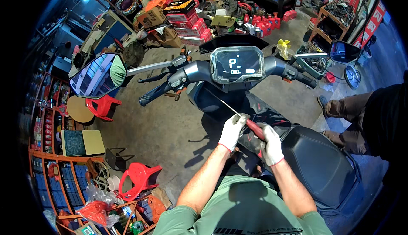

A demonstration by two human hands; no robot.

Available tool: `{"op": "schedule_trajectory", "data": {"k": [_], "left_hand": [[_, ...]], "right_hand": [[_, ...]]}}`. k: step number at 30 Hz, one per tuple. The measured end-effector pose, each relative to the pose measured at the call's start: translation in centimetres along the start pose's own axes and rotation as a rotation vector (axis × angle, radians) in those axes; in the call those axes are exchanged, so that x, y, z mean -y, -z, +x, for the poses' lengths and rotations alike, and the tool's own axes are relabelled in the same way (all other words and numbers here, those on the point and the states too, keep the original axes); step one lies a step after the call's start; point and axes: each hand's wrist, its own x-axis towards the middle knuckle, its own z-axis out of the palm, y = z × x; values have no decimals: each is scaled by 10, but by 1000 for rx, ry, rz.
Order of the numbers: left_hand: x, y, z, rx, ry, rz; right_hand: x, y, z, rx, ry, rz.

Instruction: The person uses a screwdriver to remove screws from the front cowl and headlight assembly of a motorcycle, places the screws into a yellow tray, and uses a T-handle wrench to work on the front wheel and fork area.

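A screwdriver with a red handle and a long thin metal shaft is held in front of me, its shaft slanting up to the left toward the scooter's dark front panel. My right hand, in a white glove, is closed round the rear of the handle. The fingers of my left hand, gloved too, close on the shaft near the handle's front. Whether the tip touches the panel I cannot tell. Above it are the scooter's lit display and handlebar, with a left grip and a right grip. The black seat lies right of my hands.
Mirrors stick out on both sides. Another person's legs stand at the right, beside the scooter. Red stools and an orange-framed shelf are at left. Stacked boxes and red bottles crowd the far floor.
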Motion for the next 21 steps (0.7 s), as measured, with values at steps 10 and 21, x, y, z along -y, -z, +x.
{"op": "schedule_trajectory", "data": {"k": [10, 21], "left_hand": [[4, 5, 2, 7, -33, 27], [3, 4, 4, 31, -4, -59]], "right_hand": [[22, -8, 3, -13, 160, -322], [2, 3, 12, -83, 246, -288]]}}
